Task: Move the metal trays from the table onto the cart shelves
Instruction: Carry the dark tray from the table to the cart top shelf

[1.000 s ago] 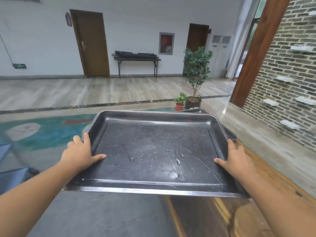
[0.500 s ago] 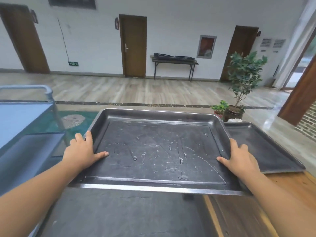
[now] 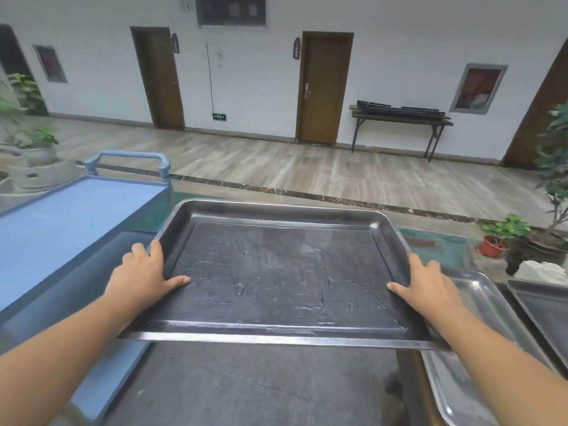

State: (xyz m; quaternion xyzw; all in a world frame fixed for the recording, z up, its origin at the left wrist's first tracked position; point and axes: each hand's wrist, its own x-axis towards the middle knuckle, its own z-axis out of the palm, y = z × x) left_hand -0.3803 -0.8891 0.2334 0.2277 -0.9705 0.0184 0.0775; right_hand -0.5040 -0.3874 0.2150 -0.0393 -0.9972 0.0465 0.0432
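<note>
I hold a large dark metal tray (image 3: 276, 272) level in front of me, off the table. My left hand (image 3: 144, 276) grips its left rim, thumb inside the tray. My right hand (image 3: 427, 281) grips the right rim the same way. The blue cart (image 3: 61, 229) stands to the left, its top shelf bare and its handle at the far end. A lower cart shelf (image 3: 70, 290) shows under the tray's left edge. Two more metal trays lie at the right: a shiny tray (image 3: 470, 364) and a dark tray (image 3: 547, 312).
A dark surface (image 3: 246, 388) lies below the held tray. Potted plants (image 3: 504, 235) stand on the floor to the right, more pots at the far left. A folding table (image 3: 399, 115) stands by the back wall across open wooden floor.
My view and the held tray have swung left. The blue cart has come fully into view at the left, and the trays on the table have slid to the right edge.
</note>
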